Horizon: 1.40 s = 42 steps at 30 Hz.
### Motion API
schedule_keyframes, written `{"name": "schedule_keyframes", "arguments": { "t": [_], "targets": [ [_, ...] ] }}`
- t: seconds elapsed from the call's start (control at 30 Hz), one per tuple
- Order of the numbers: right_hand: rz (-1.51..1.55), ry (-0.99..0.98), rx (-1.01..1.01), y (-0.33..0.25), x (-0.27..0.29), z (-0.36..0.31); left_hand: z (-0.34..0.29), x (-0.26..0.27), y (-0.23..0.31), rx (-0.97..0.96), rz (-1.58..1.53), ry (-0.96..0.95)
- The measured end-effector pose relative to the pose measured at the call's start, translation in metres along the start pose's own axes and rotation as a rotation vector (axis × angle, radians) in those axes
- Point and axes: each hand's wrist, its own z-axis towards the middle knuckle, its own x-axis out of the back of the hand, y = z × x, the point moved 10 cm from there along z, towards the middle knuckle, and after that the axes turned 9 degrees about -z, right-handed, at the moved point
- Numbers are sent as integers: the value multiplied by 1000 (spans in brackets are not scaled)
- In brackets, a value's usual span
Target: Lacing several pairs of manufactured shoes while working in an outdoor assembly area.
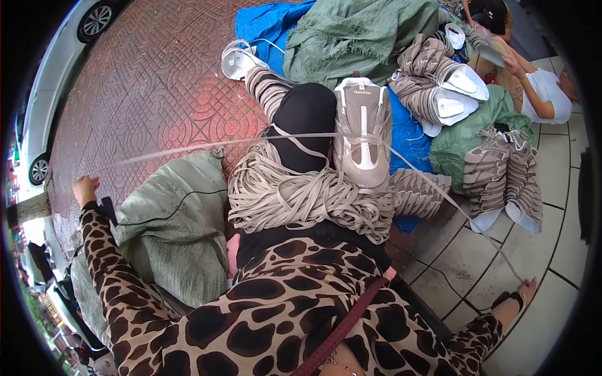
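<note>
A flat beige shoelace [251,142] is pulled out taut to both sides, passing over the front of a taupe mesh shoe upper [363,135] that lies on my lap. At the far left, my left hand [86,190] is closed at one end of the lace. Out at the lower right, my right hand [528,289] is closed at its other end; both arms are spread wide. A thick heap of loose beige laces [301,194] covers my lap below the shoe upper, and one strand loops over my black-clad knee [307,113].
Stacked shoe uppers [439,88] lie on green and blue sacks ahead, with more nested stacks [501,178] on the tiles at right. A grey-green sack [182,219] stands at my left. Another person [539,88] sits at upper right; a car [59,81] is parked at left.
</note>
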Motion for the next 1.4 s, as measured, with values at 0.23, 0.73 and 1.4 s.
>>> {"name": "schedule_keyframes", "arguments": {
  "t": [0.23, 0.73, 1.4],
  "targets": [
    [1119, -229, 538, -395, -13, -184, -101, -166, 153, -192, -972, -155],
    [856, -900, 950, -589, -102, -427, -539, -388, 351, -968, -311, -1153],
    [985, -814, 792, -601, -88, -416, -564, -380, 341, -884, -86, -1136]
  ]
}}
